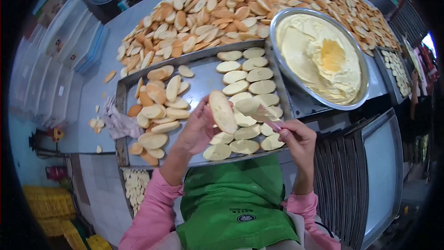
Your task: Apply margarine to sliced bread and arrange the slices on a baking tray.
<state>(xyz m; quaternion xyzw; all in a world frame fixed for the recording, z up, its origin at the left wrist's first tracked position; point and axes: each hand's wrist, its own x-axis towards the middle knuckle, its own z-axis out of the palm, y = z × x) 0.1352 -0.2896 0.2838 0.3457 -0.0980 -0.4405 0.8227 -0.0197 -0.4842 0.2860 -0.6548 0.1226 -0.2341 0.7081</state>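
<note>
My left hand (198, 127) holds up an oval bread slice (222, 112), its pale face showing no thick spread. In my right hand (296, 135) is a spatula (273, 121) with a pinkish handle, its blade loaded with pale yellow cream (248, 107). The blade is just right of the slice; I see a small gap between them. Both hands are over a metal tray (203, 76). Cream-coated slices (260, 74) lie in rows on its right side, while plain slices (156, 93) are heaped on its left.
A large steel bowl of cream (296, 41) stands right of the tray. Behind is a big pile of bread slices (203, 14). A crumpled cloth (121, 119) lies at the tray's left edge. Clear plastic bins (60, 60) stand far left, stacked trays (342, 180) at lower right.
</note>
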